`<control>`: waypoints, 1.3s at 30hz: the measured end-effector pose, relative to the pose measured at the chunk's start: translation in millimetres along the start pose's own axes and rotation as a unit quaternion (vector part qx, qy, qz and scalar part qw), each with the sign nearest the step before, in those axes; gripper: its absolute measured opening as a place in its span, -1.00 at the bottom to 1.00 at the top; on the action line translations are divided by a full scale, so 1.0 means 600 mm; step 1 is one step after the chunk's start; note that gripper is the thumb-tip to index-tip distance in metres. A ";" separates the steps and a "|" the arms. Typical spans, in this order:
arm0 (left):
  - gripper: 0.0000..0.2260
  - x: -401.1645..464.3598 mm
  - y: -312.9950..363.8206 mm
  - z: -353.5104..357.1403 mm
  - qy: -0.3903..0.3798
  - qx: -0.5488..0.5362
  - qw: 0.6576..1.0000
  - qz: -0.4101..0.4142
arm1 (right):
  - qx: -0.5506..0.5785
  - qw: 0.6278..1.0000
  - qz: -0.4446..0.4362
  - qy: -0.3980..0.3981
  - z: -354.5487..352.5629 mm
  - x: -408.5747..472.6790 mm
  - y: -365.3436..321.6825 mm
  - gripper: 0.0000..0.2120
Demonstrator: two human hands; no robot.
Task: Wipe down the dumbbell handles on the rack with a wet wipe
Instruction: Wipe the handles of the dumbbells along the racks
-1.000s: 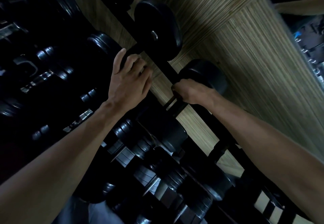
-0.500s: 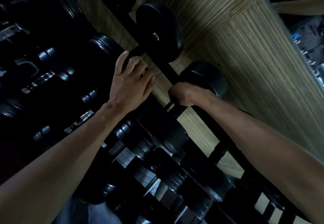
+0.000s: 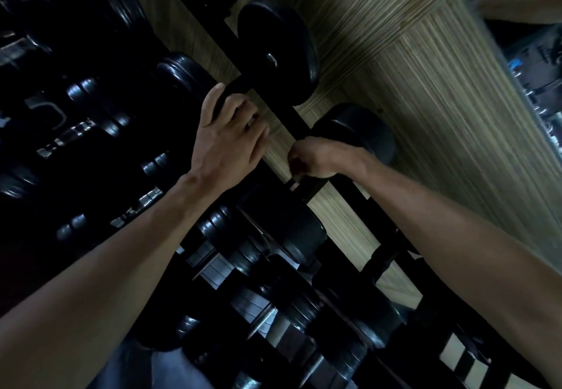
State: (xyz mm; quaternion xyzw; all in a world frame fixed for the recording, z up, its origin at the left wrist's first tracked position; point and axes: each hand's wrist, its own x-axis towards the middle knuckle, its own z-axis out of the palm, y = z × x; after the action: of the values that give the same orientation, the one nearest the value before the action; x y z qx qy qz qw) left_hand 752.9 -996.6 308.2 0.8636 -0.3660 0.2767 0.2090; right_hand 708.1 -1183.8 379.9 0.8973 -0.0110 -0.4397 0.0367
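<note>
In the head view, black dumbbells lie on a dark rack seen from above. My right hand grips the short handle of one dumbbell, between its far head and its near head. A small pale bit shows just under the fist; I cannot tell whether it is the wipe or bare metal. My left hand rests with fairly straight fingers over the handle of the neighbouring dumbbell, its thumb lying up along that dumbbell's near head.
More dumbbells with chrome handles fill the lower tiers at left and bottom. A striped wooden floor lies beyond the rack. Mirrored or metal gym gear stands at the far right edge.
My right fist has shifted slightly left along the handle it grips. My left hand has stayed almost where it was.
</note>
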 end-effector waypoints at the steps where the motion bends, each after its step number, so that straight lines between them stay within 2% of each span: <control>1: -0.73 0.000 0.000 0.000 -0.001 0.001 1.000 0.001 | 0.034 0.999 -0.026 -0.007 0.007 0.003 -0.009 -0.84; 3: -0.73 0.000 0.000 0.000 -0.003 0.001 1.000 0.001 | 0.113 0.992 -0.059 -0.014 0.013 -0.001 -0.019 -0.82; 5: -0.73 0.001 0.001 0.000 -0.005 0.002 1.000 0.000 | 0.150 0.985 -0.081 0.017 0.008 -0.013 -0.012 -0.81; 7: -0.73 0.000 0.001 0.001 -0.002 0.005 1.000 -0.001 | 0.142 0.984 -0.072 0.083 0.006 -0.022 0.009 -0.88; 10: -0.73 0.000 0.001 0.001 0.002 0.009 1.000 -0.001 | 0.123 0.982 -0.009 0.141 0.012 -0.032 0.042 -0.85; 12: -0.73 0.000 0.001 0.001 -0.002 0.009 1.000 -0.002 | 0.121 0.979 -0.031 0.159 0.027 -0.041 0.040 -0.84; 14: -0.73 -0.001 0.001 0.001 -0.002 0.009 1.000 -0.002 | 0.154 0.969 -0.071 0.182 0.049 -0.051 0.030 -0.84; 16: -0.74 -0.002 0.000 0.001 -0.004 0.003 1.000 -0.001 | 0.233 0.951 -0.088 0.185 0.067 -0.063 0.015 -0.83; 21: -0.71 -0.001 0.000 -0.001 -0.012 -0.007 1.000 -0.007 | 0.356 0.906 -0.067 0.220 0.069 -0.097 0.003 -0.85; 23: -0.70 -0.001 0.000 -0.001 -0.017 -0.005 1.000 -0.009 | 0.392 0.872 -0.024 0.292 0.067 -0.113 0.020 -0.85; 25: -0.69 0.000 0.001 -0.003 -0.028 -0.005 1.000 -0.013 | 0.371 0.839 0.008 0.399 0.074 -0.124 0.042 -0.84; 27: -0.69 0.000 0.004 -0.010 -0.048 -0.012 0.999 -0.023 | 0.316 0.829 0.027 0.460 0.087 -0.125 0.050 -0.82; 30: -0.72 0.001 0.019 -0.024 -0.075 -0.047 0.995 -0.042 | 0.220 0.857 0.027 0.465 0.134 -0.111 0.038 -0.83; 32: -0.77 0.001 0.043 -0.041 -0.073 -0.099 0.990 -0.074 | 0.241 0.859 0.021 0.452 0.162 -0.108 0.020 -0.85; 34: -0.79 -0.006 0.083 -0.059 -0.069 -0.164 0.978 -0.109 | 0.256 0.843 0.011 0.474 0.179 -0.112 0.008 -0.84; 36: -0.75 -0.027 0.133 -0.074 -0.102 -0.238 0.956 -0.140 | 0.283 0.831 0.003 0.479 0.190 -0.120 -0.001 -0.82; 39: -0.65 -0.064 0.188 -0.087 -0.171 -0.308 0.909 -0.223 | 0.409 0.799 -0.006 0.441 0.207 -0.129 -0.017 -0.86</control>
State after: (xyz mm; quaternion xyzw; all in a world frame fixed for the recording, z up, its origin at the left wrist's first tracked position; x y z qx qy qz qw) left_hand 629.3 -1020.1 341.3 0.8495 -0.2614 -0.0555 0.4548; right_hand 562.4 -1176.8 364.2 0.9260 -0.1667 0.0492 -0.3352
